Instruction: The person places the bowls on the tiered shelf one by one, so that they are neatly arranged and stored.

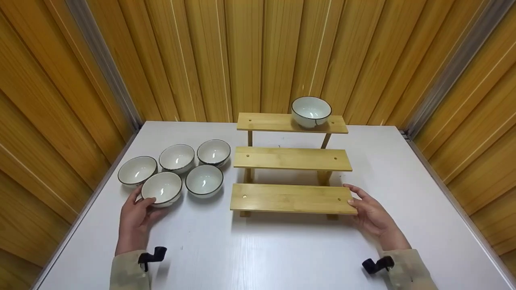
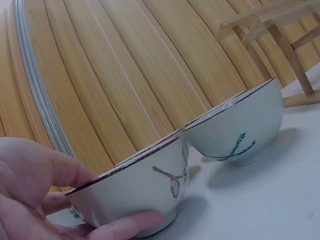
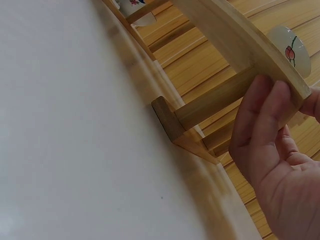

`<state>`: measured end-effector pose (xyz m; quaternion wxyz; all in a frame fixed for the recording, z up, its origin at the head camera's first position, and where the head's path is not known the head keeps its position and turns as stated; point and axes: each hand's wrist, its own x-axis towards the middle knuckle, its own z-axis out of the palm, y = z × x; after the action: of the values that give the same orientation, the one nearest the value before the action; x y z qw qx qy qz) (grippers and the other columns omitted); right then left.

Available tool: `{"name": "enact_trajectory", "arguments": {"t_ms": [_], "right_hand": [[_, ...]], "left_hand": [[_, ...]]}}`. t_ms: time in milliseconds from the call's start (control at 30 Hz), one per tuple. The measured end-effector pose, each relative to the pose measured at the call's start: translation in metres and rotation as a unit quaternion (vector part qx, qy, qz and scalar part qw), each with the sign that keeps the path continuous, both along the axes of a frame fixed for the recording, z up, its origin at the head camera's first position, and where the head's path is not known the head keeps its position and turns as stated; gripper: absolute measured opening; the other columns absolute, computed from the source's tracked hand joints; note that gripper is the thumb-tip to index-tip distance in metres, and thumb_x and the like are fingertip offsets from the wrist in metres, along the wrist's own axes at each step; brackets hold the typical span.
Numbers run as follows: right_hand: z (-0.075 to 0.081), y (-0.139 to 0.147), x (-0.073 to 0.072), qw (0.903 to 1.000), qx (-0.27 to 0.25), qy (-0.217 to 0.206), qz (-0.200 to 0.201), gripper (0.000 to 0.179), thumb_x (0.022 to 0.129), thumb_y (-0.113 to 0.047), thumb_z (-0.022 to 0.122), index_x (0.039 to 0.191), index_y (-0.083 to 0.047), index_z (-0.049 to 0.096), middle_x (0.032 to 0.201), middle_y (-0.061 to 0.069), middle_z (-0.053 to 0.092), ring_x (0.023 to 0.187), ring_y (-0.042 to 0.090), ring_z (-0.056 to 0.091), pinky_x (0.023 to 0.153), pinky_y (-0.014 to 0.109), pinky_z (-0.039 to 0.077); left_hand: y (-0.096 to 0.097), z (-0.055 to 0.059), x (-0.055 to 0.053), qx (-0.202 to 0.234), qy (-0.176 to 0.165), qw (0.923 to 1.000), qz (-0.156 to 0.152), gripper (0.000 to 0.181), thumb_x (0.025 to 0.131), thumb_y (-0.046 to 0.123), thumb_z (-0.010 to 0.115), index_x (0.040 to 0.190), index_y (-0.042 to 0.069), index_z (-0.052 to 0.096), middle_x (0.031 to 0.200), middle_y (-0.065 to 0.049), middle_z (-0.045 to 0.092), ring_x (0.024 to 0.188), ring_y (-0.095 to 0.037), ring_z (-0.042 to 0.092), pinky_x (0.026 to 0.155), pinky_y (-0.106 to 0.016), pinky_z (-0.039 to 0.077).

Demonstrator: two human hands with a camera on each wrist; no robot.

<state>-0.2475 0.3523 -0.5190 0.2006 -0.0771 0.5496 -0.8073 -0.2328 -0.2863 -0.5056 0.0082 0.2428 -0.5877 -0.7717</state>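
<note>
My left hand (image 1: pixel 136 213) grips the nearest white bowl (image 1: pixel 162 187), thumb at its dark rim and fingers around its outside. In the left wrist view this bowl (image 2: pixel 135 192) shows a brown twig pattern and seems upright. Beside it stands another bowl (image 2: pixel 240 127) with a green twig pattern. My right hand (image 1: pixel 373 215) pinches the right end of the lowest board of a three-step bamboo rack (image 1: pixel 290 198). From the right wrist view, the fingers (image 3: pixel 270 110) lie under the board. One bowl (image 1: pixel 311 110) sits on the rack's top step, toward the right.
Several more white bowls stand grouped at the left, including one at the far left (image 1: pixel 138 170), one behind (image 1: pixel 177 158) and one nearer the rack (image 1: pixel 204 180). The white table (image 1: pixel 193 257) is bounded by wood-patterned panels (image 1: pixel 242 52) at the back and sides.
</note>
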Motion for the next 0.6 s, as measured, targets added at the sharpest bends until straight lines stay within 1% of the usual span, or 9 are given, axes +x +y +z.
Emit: {"name": "enact_trajectory", "arguments": {"t_ms": [133,200,233,267,367,467,600], "right_hand": [[0.001,0.000,0.001,0.9999,0.012,0.001,-0.004,0.044,0.108,-0.002,0.044,0.147,-0.021,0.043,0.127,-0.005,0.065,0.090,0.006,0.066,0.066,0.013,0.053],[0.001,0.000,0.001,0.9998,0.018,0.001,-0.006,0.045,0.108,-0.002,0.044,0.148,-0.021,0.042,0.127,-0.005,0.065,0.089,0.006,0.065,0.066,0.013,0.053],[0.001,0.000,0.001,0.9998,0.017,0.001,-0.007,0.045,0.108,-0.002,0.044,0.148,-0.021,0.042,0.126,-0.005,0.065,0.089,0.006,0.065,0.066,0.013,0.053],[0.001,0.000,0.001,0.9999,0.015,0.000,-0.006,0.045,0.108,-0.002,0.043,0.148,-0.021,0.043,0.126,-0.005,0.065,0.090,0.006,0.066,0.066,0.013,0.054],[0.001,0.000,0.001,1.0000,0.004,-0.002,-0.004,0.045,0.107,0.000,0.042,0.148,-0.021,0.044,0.127,-0.004,0.065,0.092,0.007,0.067,0.070,0.014,0.057],[0.001,-0.001,0.002,1.0000,-0.005,-0.007,-0.004,0.045,0.107,0.000,0.042,0.147,-0.021,0.044,0.128,-0.004,0.064,0.096,0.008,0.067,0.073,0.015,0.059],[0.002,0.000,0.002,0.9999,-0.005,-0.010,-0.004,0.044,0.107,-0.001,0.043,0.146,-0.022,0.044,0.131,-0.005,0.062,0.097,0.008,0.067,0.076,0.016,0.060]], "left_hand": [[-0.002,0.006,0.004,-0.014,-0.004,0.9998,-0.016,0.081,0.101,-0.002,0.052,0.167,0.024,0.012,0.171,-0.018,0.015,0.106,-0.007,0.061,0.088,-0.028,0.064],[-0.001,0.010,0.006,-0.027,-0.004,0.9993,-0.027,0.082,0.101,0.000,0.053,0.167,0.024,0.011,0.171,-0.018,0.015,0.098,-0.003,0.062,0.085,-0.027,0.065],[-0.001,0.013,0.007,-0.034,-0.004,0.9988,-0.034,0.082,0.102,0.001,0.053,0.167,0.025,0.011,0.172,-0.017,0.014,0.095,-0.001,0.062,0.085,-0.027,0.065],[-0.001,0.016,0.008,-0.031,0.000,0.9987,-0.040,0.081,0.102,0.001,0.053,0.167,0.025,0.010,0.172,-0.016,0.013,0.094,-0.001,0.063,0.086,-0.028,0.065],[0.003,0.025,0.012,-0.023,0.016,0.9982,-0.053,0.080,0.103,0.002,0.051,0.167,0.025,0.009,0.173,-0.013,0.009,0.095,-0.002,0.064,0.092,-0.033,0.064],[0.008,0.038,0.013,-0.007,0.037,0.9975,-0.060,0.078,0.105,0.001,0.049,0.167,0.026,0.008,0.174,-0.010,0.006,0.106,-0.009,0.063,0.095,-0.036,0.063],[0.018,0.054,0.010,-0.005,0.060,0.9961,-0.064,0.076,0.105,0.000,0.048,0.167,0.026,0.012,0.171,-0.011,0.013,0.114,-0.014,0.059,0.094,-0.040,0.064]]}}
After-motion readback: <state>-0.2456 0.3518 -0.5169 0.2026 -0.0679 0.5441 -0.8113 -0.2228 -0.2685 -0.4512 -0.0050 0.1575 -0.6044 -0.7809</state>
